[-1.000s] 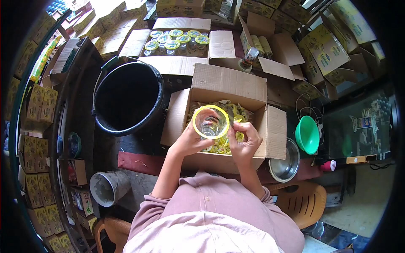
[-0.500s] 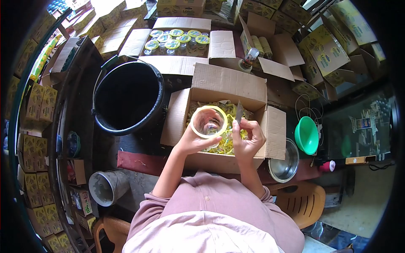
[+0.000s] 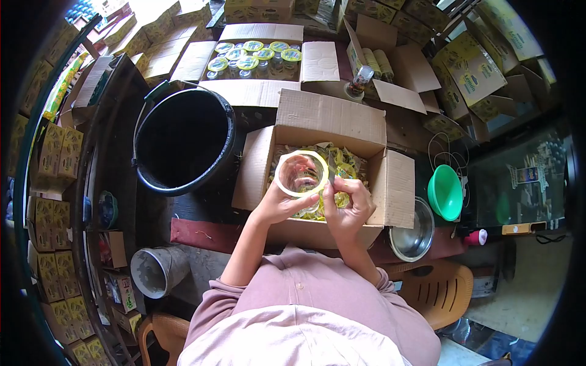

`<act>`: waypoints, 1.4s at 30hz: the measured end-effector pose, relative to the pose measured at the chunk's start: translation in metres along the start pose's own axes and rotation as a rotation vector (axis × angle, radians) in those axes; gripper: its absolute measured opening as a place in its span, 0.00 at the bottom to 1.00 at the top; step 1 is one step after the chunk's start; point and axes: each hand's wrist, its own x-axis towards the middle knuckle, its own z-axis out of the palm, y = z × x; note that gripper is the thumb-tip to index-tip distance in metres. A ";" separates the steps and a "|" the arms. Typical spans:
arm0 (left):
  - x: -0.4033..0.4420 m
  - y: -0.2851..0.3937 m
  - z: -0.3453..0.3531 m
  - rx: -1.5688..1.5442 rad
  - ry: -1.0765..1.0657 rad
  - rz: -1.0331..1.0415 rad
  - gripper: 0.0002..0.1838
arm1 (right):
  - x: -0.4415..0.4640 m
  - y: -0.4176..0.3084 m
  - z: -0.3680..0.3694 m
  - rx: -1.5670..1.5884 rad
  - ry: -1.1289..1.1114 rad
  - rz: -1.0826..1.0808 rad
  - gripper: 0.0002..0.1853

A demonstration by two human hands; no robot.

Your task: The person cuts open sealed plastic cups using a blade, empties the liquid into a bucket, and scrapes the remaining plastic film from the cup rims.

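Observation:
A clear plastic cup (image 3: 301, 174) with a yellow rim is tilted in my left hand (image 3: 276, 204), whose fingers wrap round its side. Part of the rim looks pale, without yellow. My right hand (image 3: 349, 209) pinches a thin knife blade (image 3: 331, 166) upright against the right side of the rim. Both hands are over an open cardboard box (image 3: 331, 119), which holds a heap of yellow and clear strips (image 3: 351, 163). The knife's lower end is hidden by my fingers.
To the left stands a big black bucket (image 3: 229, 143), with a grey bucket (image 3: 146, 271) below it. A box of lidded cups (image 3: 247, 63) lies beyond. At right are a metal bowl (image 3: 421, 235), a green bowl (image 3: 445, 193) and an orange chair (image 3: 448, 287).
The knife first moved away from the rim to the right, then came back against it. Yellow has gone from the left part of the rim. The cup has shifted slightly left.

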 end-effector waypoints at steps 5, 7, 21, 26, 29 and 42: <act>-0.001 0.002 0.000 0.068 -0.024 -0.003 0.37 | 0.001 0.002 0.001 -0.036 0.004 -0.012 0.09; -0.001 0.003 -0.003 0.161 -0.063 -0.007 0.38 | 0.005 0.001 0.001 -0.037 0.015 -0.050 0.09; -0.004 -0.006 -0.004 -0.063 0.097 -0.127 0.34 | -0.001 0.003 -0.001 0.047 0.041 0.098 0.06; -0.004 -0.007 0.004 0.064 0.028 0.004 0.35 | 0.003 -0.003 0.000 0.038 0.022 0.083 0.07; -0.003 -0.007 0.009 0.038 0.013 0.033 0.37 | 0.001 0.000 -0.001 0.016 0.019 0.026 0.08; 0.001 0.001 0.009 0.348 0.004 0.091 0.38 | 0.005 -0.001 -0.001 -0.040 0.028 -0.002 0.09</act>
